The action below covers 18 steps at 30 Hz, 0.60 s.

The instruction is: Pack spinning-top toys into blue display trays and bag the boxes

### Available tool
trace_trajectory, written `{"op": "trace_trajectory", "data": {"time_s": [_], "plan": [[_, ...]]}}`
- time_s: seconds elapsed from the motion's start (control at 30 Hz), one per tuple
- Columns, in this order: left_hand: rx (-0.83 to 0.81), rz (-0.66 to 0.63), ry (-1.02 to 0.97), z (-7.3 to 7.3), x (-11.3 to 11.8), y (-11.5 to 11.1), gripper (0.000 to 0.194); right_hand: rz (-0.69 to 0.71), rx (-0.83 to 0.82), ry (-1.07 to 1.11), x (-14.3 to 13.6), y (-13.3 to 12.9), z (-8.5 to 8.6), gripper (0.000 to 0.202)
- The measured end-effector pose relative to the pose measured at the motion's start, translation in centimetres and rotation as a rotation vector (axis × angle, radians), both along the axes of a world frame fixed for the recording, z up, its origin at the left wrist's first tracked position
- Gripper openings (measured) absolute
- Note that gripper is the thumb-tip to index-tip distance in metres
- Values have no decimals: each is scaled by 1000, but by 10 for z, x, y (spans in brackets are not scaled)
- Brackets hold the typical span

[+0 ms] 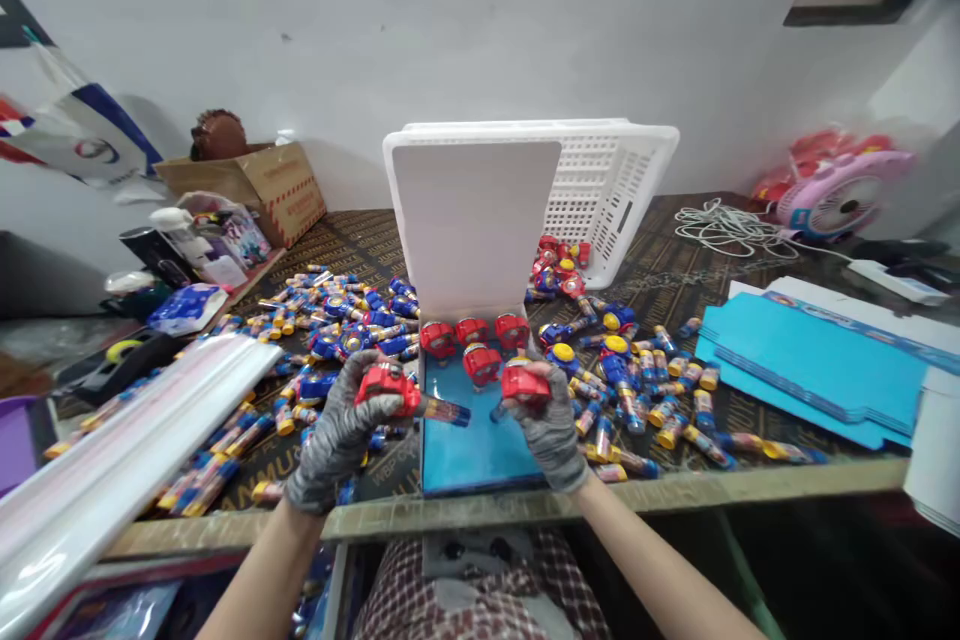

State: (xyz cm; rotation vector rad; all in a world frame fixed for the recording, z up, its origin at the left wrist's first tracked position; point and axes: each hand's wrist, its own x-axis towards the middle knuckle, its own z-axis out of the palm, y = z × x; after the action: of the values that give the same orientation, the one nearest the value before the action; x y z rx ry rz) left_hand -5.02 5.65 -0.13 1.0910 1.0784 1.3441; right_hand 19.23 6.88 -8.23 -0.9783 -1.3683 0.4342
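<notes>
My left hand (335, 428), in a grey glove, is closed around a red plastic toy (388, 387) with a blue-capped tube pointing right from it. A second red plastic toy (524, 384) is gripped by my right hand (553, 426), also gloved. Both hands are over an open box (476, 455) with a blue inside and a raised pale lid (480, 230). Several red toys (481, 363) stand in the box's far part. The undersides of the held toys are partly hidden by my fingers.
Loose tubes and blue toys (352, 340) cover the table on both sides. A white basket (630, 210) stands tipped behind the box, red toys at its mouth. Flat blue cartons (810, 360) lie right; a white plastic-wrapped stack (142, 460) lies left. A pink fan (844, 195) and cable are farther back.
</notes>
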Motion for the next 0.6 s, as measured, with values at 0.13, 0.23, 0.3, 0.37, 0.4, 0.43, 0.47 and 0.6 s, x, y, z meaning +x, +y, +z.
{"op": "trace_trajectory", "data": {"time_s": [0.13, 0.23, 0.3, 0.37, 0.4, 0.43, 0.47, 0.6], "plan": [[27, 135, 305, -41, 6, -35, 37, 108, 79, -97, -12, -3, -19, 36], [127, 186, 390, -65, 25, -56, 32, 222, 56, -146, -8, -2, -22, 37], [262, 190, 448, -75, 37, -63, 30, 292, 34, -185, -9, 4, -25, 34], [442, 160, 515, -80, 44, -65, 35, 316, 6, -203, -14, 10, -29, 34], [537, 128, 555, -79, 46, -65, 39, 310, -6, -211, -16, 13, -31, 35], [629, 84, 596, -78, 47, -64, 42, 299, -12, -224, -17, 14, -31, 36], [715, 19, 643, -75, 48, -63, 45, 289, -14, -242, -18, 14, -31, 37], [908, -289, 894, -61, 57, -55, 47, 192, 19, -406, 0, 8, -15, 44]]}}
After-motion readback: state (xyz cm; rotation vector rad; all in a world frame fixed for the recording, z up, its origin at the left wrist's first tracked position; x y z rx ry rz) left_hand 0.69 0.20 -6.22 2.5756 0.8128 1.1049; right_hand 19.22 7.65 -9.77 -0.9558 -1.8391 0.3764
